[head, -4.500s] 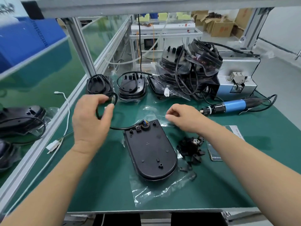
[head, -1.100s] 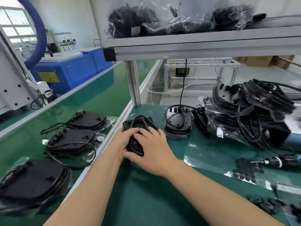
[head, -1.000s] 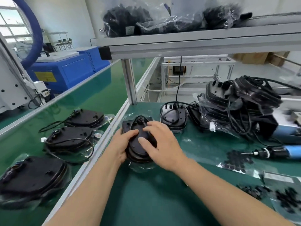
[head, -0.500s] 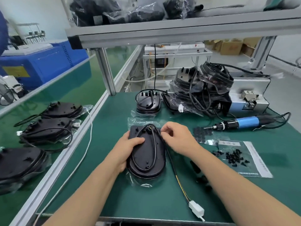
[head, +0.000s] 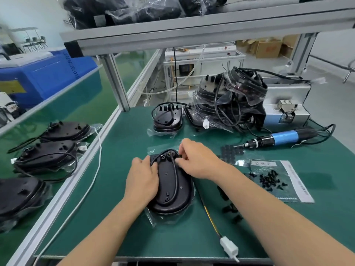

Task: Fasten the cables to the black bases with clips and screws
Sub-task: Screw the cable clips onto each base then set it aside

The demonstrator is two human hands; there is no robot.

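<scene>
A black oval base [head: 173, 191] lies on the green mat in a clear plastic bag, its black cable [head: 173, 173] looped over its top. The cable runs off to the right and ends in a white connector [head: 229, 246] near the front edge. My left hand [head: 142, 179] grips the base's left side. My right hand [head: 197, 160] pinches the cable at the base's far end. Black screws [head: 269, 178] lie on a paper sheet to the right. Black clips [head: 230, 208] lie right of the base, partly under my right arm.
A blue electric screwdriver [head: 284, 138] lies at the right. Another base [head: 167, 118] and a pile of bagged bases [head: 228, 104] stand at the back, beside a grey machine [head: 288, 104]. More bases [head: 48, 156] lie on the left bench. Small black pads [head: 230, 151] sit near the screwdriver tip.
I carried the base from the back left to the middle of the mat. My right hand moved up to the cable at the base's far end; the left hand stays on the left side.
</scene>
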